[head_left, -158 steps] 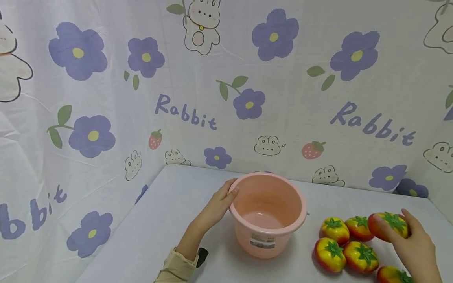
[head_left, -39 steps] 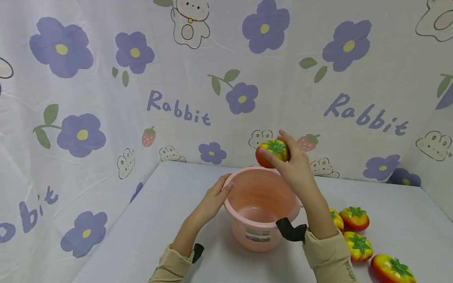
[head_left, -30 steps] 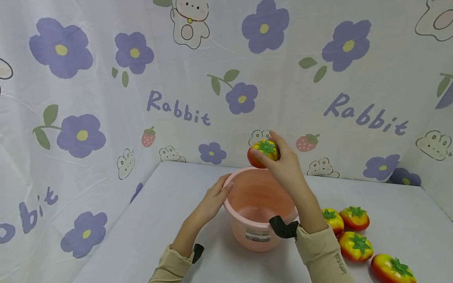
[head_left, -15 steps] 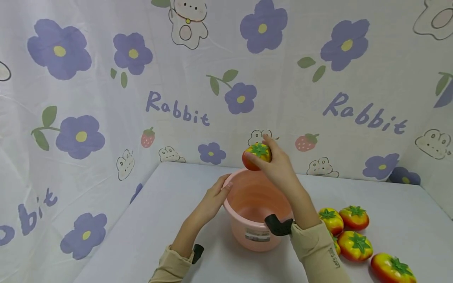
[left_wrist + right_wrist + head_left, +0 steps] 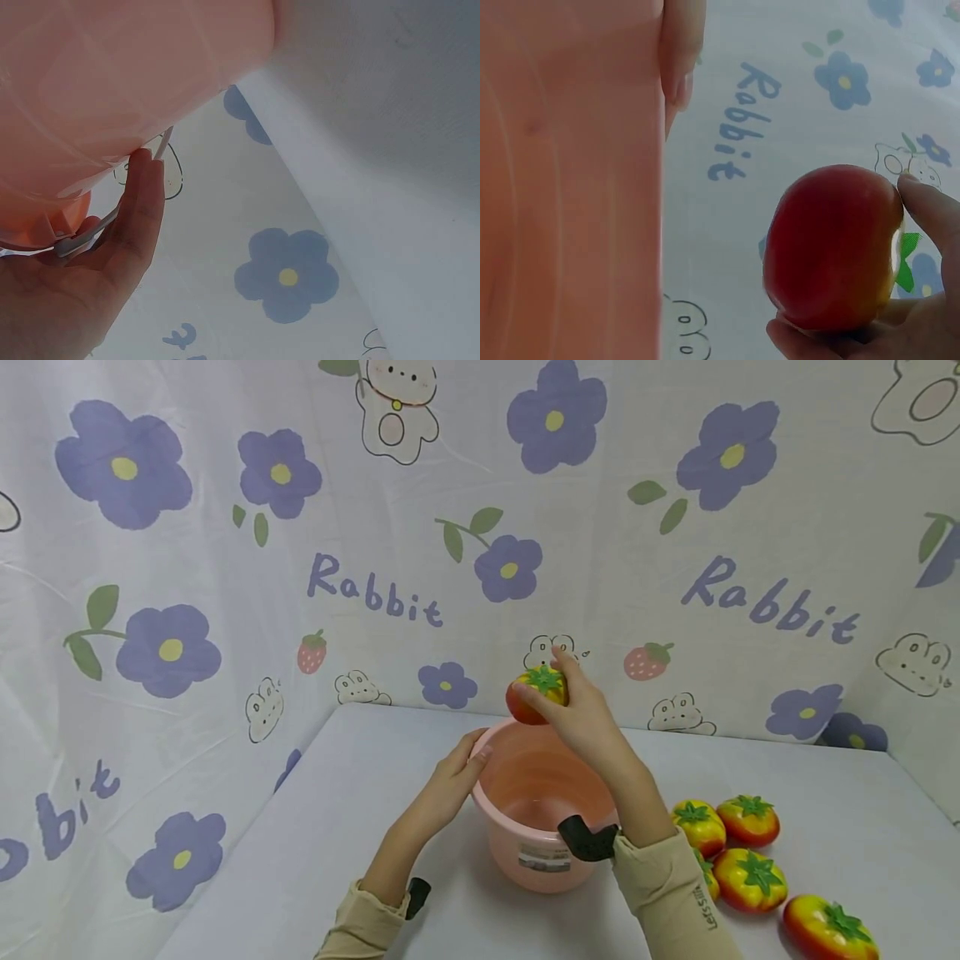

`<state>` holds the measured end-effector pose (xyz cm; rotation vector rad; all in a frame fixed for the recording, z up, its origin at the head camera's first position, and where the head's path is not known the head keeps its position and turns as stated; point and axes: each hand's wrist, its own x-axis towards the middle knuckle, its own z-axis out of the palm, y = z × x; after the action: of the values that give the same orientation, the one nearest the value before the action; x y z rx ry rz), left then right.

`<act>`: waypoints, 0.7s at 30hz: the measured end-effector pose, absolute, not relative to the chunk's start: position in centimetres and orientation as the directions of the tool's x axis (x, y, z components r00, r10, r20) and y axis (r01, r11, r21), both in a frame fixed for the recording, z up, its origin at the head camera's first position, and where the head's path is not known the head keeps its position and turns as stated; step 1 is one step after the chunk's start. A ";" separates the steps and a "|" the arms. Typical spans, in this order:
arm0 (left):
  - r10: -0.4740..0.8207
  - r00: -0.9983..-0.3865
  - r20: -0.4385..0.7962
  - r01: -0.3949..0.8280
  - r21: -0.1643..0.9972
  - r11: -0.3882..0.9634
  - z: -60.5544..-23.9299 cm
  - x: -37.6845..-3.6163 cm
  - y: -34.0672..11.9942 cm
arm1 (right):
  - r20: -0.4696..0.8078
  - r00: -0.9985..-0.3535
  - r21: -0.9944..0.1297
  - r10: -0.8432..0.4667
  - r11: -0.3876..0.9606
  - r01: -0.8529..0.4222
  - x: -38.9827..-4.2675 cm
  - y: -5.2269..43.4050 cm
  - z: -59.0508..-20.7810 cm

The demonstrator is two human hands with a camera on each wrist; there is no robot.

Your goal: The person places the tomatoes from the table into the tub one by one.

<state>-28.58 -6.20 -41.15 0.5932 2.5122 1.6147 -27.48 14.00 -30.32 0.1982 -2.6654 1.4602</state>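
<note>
A pink plastic bucket (image 5: 540,882) stands upright on the white table, a label on its front. My left hand (image 5: 450,781) grips its rim at the left, thumb over the edge and fingers outside. In the left wrist view, those fingers lie along the bucket's wall beside its thin pale handle (image 5: 84,237). Above the far part of the rim, my right hand (image 5: 592,722) holds a red and yellow toy tomato (image 5: 546,681) with green leaves. The right wrist view shows the tomato's smooth red underside between thumb and fingers. My right forearm hides part of the bucket's right side.
Several more toy tomatoes (image 5: 750,881) sit right of the bucket, one apart near the front (image 5: 828,927). White cloth with flowers and rabbits (image 5: 510,635) hangs behind and left of the table. A black wrist mount (image 5: 588,839) overlaps the bucket's front right rim.
My right hand has brought the tomato from the right-hand group to above the bucket. Over the last second it drifted left and slightly down. The left hand has kept its grip.
</note>
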 end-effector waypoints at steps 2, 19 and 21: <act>0.370 -0.922 0.117 0.261 0.893 0.367 -41.1 -28.5 -6.2 | 0.155 -0.985 -0.834 -0.079 0.524 -0.173 -27.4 14.0 -30.4; 0.362 -0.922 0.135 0.271 0.894 0.357 -41.2 -28.4 -6.0 | 0.206 -0.975 -0.819 -0.086 0.530 -0.220 -26.2 14.6 -29.9; 0.362 -0.922 0.139 0.274 0.895 0.353 -41.2 -28.5 -6.0 | 0.206 -0.975 -0.817 -0.082 0.534 -0.218 -26.0 14.8 -29.9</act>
<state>-28.46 -6.02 -41.18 0.5922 2.5154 1.6378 -25.99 14.83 -29.91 0.2582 -2.6242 1.4276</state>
